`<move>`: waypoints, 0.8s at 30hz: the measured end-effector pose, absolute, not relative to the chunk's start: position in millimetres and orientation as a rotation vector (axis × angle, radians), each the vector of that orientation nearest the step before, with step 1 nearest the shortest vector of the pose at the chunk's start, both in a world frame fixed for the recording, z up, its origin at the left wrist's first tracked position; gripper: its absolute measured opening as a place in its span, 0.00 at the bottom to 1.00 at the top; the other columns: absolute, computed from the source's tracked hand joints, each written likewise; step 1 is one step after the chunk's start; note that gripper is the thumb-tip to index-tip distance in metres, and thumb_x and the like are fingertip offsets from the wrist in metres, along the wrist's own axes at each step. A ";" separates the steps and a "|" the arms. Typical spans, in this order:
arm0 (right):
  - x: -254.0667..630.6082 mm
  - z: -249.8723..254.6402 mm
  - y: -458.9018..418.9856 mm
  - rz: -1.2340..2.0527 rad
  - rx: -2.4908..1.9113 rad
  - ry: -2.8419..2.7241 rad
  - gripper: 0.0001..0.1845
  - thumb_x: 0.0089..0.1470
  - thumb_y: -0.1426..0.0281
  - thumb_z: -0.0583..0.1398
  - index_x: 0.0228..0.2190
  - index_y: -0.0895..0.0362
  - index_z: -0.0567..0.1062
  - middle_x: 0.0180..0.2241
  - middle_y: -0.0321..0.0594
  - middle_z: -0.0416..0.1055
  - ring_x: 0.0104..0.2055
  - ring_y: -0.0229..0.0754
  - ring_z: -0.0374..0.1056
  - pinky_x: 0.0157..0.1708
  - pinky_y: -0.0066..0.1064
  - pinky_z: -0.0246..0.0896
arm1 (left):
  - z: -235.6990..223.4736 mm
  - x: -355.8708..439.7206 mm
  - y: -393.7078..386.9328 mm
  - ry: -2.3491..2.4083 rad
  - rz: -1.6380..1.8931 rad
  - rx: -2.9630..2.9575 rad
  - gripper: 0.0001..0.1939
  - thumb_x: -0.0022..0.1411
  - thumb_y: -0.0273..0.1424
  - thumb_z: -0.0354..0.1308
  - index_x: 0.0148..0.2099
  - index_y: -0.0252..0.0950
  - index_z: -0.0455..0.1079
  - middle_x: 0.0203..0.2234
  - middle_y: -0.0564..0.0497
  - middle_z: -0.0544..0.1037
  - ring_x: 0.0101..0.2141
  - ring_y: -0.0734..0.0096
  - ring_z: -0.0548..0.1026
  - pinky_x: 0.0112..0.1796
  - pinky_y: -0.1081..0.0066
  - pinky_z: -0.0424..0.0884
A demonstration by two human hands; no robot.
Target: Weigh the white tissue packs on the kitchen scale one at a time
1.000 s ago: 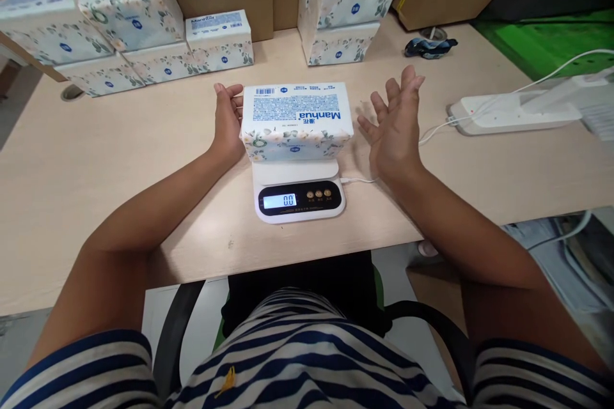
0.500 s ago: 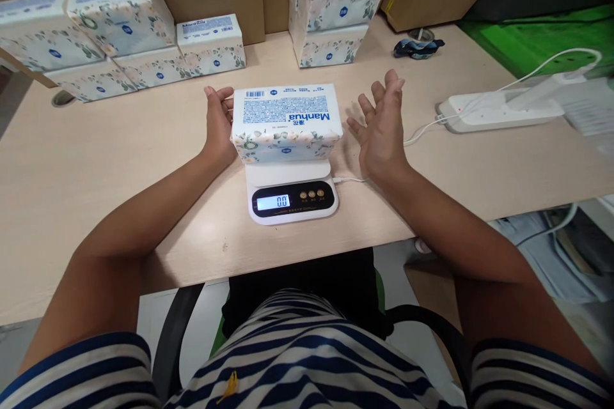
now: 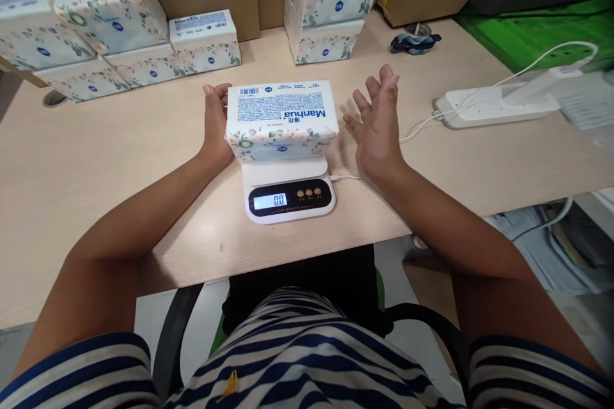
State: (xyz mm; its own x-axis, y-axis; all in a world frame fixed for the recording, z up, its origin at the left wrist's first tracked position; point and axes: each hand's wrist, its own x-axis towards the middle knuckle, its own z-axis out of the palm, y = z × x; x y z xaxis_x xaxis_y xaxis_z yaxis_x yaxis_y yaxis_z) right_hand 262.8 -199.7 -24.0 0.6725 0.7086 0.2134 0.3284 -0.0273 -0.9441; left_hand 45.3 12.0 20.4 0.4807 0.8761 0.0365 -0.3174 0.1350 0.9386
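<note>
1. Standing apart from the tissue pack, the right hand is held up just beside the pack's right end, palm towards it, fingers spread and holding nothing.
2. At the pack's opposite end is the left hand, thumb and fingers parted rather than clenched; its fingertips are partly hidden behind the pack, so I cannot tell whether they touch it.
3. The pack sits on the back part of the white scale, printed top up, with its name upside down to the person.
4. On the scale's near side, the lit display reads 0.0, with three round buttons to its right and a white cable at its side.
5. Farther back on the table, five more packs are grouped at the left, two of them on top of others.
6. Another stack stands behind the scale, slightly to the right, near a dark blue bundle.
7. A white power strip lies beyond the right hand.
</note>
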 end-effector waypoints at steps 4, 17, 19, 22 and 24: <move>260.0 -23.0 -199.6 0.386 -1.636 -0.872 0.59 0.55 0.18 0.38 0.81 0.22 0.36 0.86 0.29 0.42 0.87 0.63 0.43 0.75 0.69 0.61 | 8.9 43.4 15.8 0.525 0.968 1.245 0.36 0.77 0.64 0.32 0.47 0.44 0.70 0.39 0.48 0.80 0.46 0.60 0.78 0.54 0.57 0.77; 255.8 -22.9 -201.9 0.369 -1.680 -0.924 0.54 0.61 0.22 0.40 0.81 0.23 0.37 0.85 0.31 0.44 0.86 0.63 0.47 0.73 0.66 0.65 | -6.0 42.1 25.4 0.453 0.973 1.471 0.45 0.66 0.76 0.30 0.50 0.47 0.70 0.46 0.46 0.83 0.51 0.56 0.79 0.60 0.49 0.78; 253.6 -21.3 -203.8 0.367 -1.675 -0.947 0.55 0.60 0.21 0.39 0.81 0.22 0.37 0.85 0.30 0.45 0.86 0.63 0.48 0.74 0.65 0.64 | -10.3 43.4 29.1 0.438 1.003 1.460 0.45 0.66 0.77 0.33 0.50 0.46 0.71 0.46 0.46 0.82 0.50 0.55 0.80 0.58 0.49 0.79; 253.1 -19.8 -204.5 0.380 -1.666 -0.941 0.56 0.59 0.20 0.39 0.81 0.22 0.36 0.85 0.29 0.47 0.86 0.63 0.48 0.75 0.66 0.63 | -15.8 44.2 34.8 0.414 1.034 1.453 0.44 0.68 0.78 0.39 0.49 0.45 0.73 0.45 0.46 0.82 0.49 0.54 0.80 0.55 0.51 0.79; 252.1 -18.4 -202.9 0.406 -1.661 -0.914 0.58 0.58 0.20 0.37 0.81 0.23 0.33 0.85 0.30 0.46 0.86 0.63 0.47 0.76 0.67 0.61 | -17.3 42.7 36.8 0.374 1.041 1.470 0.40 0.69 0.76 0.46 0.50 0.45 0.73 0.45 0.46 0.82 0.50 0.52 0.81 0.53 0.53 0.79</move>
